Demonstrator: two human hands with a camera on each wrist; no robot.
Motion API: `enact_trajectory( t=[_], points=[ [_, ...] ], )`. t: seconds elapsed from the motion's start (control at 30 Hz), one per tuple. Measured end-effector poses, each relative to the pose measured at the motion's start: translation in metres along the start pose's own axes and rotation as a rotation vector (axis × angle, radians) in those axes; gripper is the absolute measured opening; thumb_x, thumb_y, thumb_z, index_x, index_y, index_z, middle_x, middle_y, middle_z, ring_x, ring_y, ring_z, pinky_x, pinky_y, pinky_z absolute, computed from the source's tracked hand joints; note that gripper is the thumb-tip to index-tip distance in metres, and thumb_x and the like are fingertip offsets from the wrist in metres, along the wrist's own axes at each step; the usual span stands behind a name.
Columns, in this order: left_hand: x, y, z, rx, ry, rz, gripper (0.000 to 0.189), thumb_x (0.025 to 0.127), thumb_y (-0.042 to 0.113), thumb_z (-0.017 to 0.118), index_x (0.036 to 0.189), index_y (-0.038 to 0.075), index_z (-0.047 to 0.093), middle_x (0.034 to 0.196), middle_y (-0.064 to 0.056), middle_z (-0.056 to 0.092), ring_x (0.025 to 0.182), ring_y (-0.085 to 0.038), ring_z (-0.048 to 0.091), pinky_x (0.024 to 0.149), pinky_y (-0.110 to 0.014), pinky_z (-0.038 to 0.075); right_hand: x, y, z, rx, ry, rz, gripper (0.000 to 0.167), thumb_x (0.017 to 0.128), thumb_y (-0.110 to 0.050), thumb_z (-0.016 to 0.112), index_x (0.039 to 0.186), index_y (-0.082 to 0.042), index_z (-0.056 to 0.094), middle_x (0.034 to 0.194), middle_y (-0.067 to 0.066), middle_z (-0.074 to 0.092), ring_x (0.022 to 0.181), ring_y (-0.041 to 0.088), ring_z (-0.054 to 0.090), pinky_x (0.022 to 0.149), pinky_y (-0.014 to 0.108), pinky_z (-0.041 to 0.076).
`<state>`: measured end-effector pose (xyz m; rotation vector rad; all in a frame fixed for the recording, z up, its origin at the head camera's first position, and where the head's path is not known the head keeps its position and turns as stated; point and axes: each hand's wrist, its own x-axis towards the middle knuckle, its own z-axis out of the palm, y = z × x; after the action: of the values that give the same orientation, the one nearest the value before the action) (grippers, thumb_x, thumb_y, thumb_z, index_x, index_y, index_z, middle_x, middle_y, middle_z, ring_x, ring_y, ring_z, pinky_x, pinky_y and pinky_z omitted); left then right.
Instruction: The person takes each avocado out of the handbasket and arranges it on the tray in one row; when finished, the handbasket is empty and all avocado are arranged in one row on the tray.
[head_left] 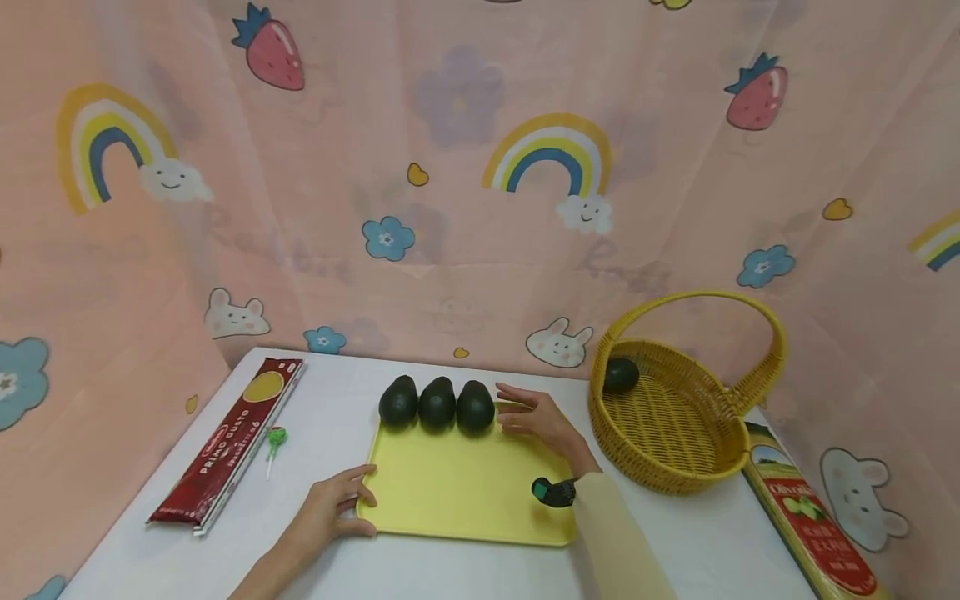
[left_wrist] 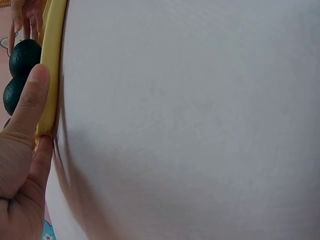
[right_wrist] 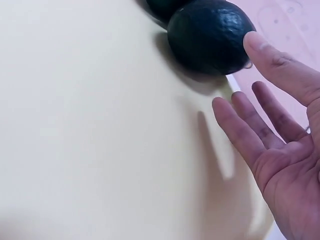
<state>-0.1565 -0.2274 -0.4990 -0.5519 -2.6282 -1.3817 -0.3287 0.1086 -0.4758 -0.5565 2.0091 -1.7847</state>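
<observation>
Three dark green avocados stand in a row along the back edge of a yellow tray [head_left: 465,492]. My left hand [head_left: 333,507] grips the tray's front left corner; in the left wrist view its thumb lies along the tray's side [left_wrist: 52,60] and a finger sits at the corner. Just right of the rightmost avocado [head_left: 476,407] is my right hand [head_left: 542,422], fingers spread and holding nothing. The right wrist view has the thumb near that avocado [right_wrist: 207,37]; whether it touches is hard to tell.
At the right stands a yellow wicker basket [head_left: 660,479] with another avocado [head_left: 621,376] inside, its handle arching up. A red spaghetti pack [head_left: 232,442] and a green lollipop [head_left: 277,436] lie at the left. An olive oil pack [head_left: 813,525] lies at the right edge.
</observation>
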Motion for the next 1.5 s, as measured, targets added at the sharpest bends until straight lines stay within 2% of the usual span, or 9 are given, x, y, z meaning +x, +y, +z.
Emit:
enact_trajectory(
  t=[0.17, 0.43, 0.63, 0.77, 0.87, 1.0, 1.17, 1.37, 1.5],
  points=[
    [0.0, -0.002, 0.0, -0.013, -0.008, 0.0, 0.029, 0.061, 0.017, 0.085, 0.081, 0.007, 0.067, 0.126, -0.029, 0.056, 0.113, -0.049, 0.053, 0.086, -0.035, 0.055, -0.016, -0.001, -0.017, -0.002, -0.022, -0.1, 0.06, 0.09, -0.007, 0.065, 0.144, -0.003, 0.039, 0.144, 0.028, 0.038, 0.12, 0.03, 0.055, 0.089, 0.033, 0.056],
    [-0.002, -0.002, 0.0, 0.022, 0.016, 0.033, 0.03, 0.059, 0.019, 0.085, 0.08, 0.008, 0.066, 0.123, -0.028, 0.058, 0.109, -0.049, 0.055, 0.084, -0.035, 0.056, -0.059, -0.031, -0.045, -0.102, -0.018, -0.042, 0.055, 0.092, -0.004, 0.062, 0.143, -0.001, 0.041, 0.146, 0.023, 0.04, 0.127, 0.035, 0.048, 0.093, 0.031, 0.053],
    [-0.002, -0.002, 0.002, 0.004, 0.006, 0.021, 0.03, 0.059, 0.018, 0.085, 0.08, 0.008, 0.066, 0.124, -0.029, 0.057, 0.111, -0.05, 0.053, 0.085, -0.035, 0.056, -0.102, -0.051, -0.094, -0.067, -0.075, -0.088, 0.051, 0.095, -0.004, 0.058, 0.142, 0.002, 0.04, 0.137, 0.0, 0.054, 0.121, 0.019, 0.055, 0.093, 0.033, 0.053],
    [-0.002, -0.003, 0.002, -0.004, 0.004, 0.01, 0.03, 0.059, 0.017, 0.085, 0.081, 0.008, 0.066, 0.124, -0.029, 0.057, 0.112, -0.05, 0.053, 0.085, -0.034, 0.056, -0.117, -0.05, -0.134, 0.013, -0.105, -0.123, 0.046, 0.098, 0.003, 0.047, 0.143, -0.002, 0.041, 0.132, -0.009, 0.056, 0.119, 0.011, 0.056, 0.094, 0.035, 0.053],
    [-0.003, -0.003, 0.002, 0.002, 0.009, 0.005, 0.03, 0.059, 0.018, 0.085, 0.08, 0.009, 0.066, 0.124, -0.028, 0.057, 0.112, -0.05, 0.053, 0.085, -0.032, 0.056, -0.116, -0.046, -0.155, 0.065, -0.061, -0.119, 0.046, 0.099, 0.004, 0.043, 0.144, -0.008, 0.043, 0.131, -0.011, 0.056, 0.117, 0.008, 0.057, 0.094, 0.034, 0.052],
    [-0.003, -0.004, 0.003, -0.002, 0.02, 0.012, 0.029, 0.06, 0.019, 0.085, 0.08, 0.01, 0.066, 0.124, -0.027, 0.058, 0.111, -0.049, 0.054, 0.085, -0.029, 0.056, -0.106, -0.044, -0.166, 0.057, 0.072, -0.041, 0.046, 0.101, -0.005, 0.046, 0.146, -0.014, 0.04, 0.128, -0.014, 0.053, 0.113, 0.003, 0.057, 0.094, 0.029, 0.052],
    [-0.004, -0.006, 0.005, -0.029, 0.008, 0.002, 0.028, 0.063, 0.021, 0.084, 0.081, 0.009, 0.066, 0.124, -0.027, 0.058, 0.112, -0.049, 0.053, 0.085, -0.029, 0.056, -0.083, -0.041, -0.165, 0.026, 0.159, 0.039, 0.058, 0.1, -0.012, 0.052, 0.15, -0.004, 0.024, 0.128, -0.012, 0.048, 0.112, 0.001, 0.055, 0.1, 0.035, 0.049],
    [-0.003, -0.005, 0.004, -0.063, -0.021, -0.037, 0.031, 0.064, 0.025, 0.083, 0.082, 0.007, 0.066, 0.127, -0.027, 0.056, 0.115, -0.049, 0.051, 0.088, -0.032, 0.055, -0.06, -0.038, -0.157, 0.063, 0.145, 0.063, 0.062, 0.099, -0.012, 0.053, 0.15, 0.0, 0.02, 0.122, -0.015, 0.051, 0.107, -0.002, 0.057, 0.104, 0.04, 0.045],
    [-0.003, -0.005, 0.001, -0.031, -0.002, -0.029, 0.03, 0.063, 0.023, 0.084, 0.082, 0.008, 0.066, 0.126, -0.027, 0.057, 0.114, -0.049, 0.052, 0.087, -0.032, 0.056, -0.046, -0.037, -0.152, 0.038, 0.082, 0.067, 0.063, 0.102, -0.014, 0.048, 0.151, 0.003, 0.011, 0.14, 0.002, 0.044, 0.107, -0.002, 0.057, 0.107, 0.046, 0.04]
  ],
)
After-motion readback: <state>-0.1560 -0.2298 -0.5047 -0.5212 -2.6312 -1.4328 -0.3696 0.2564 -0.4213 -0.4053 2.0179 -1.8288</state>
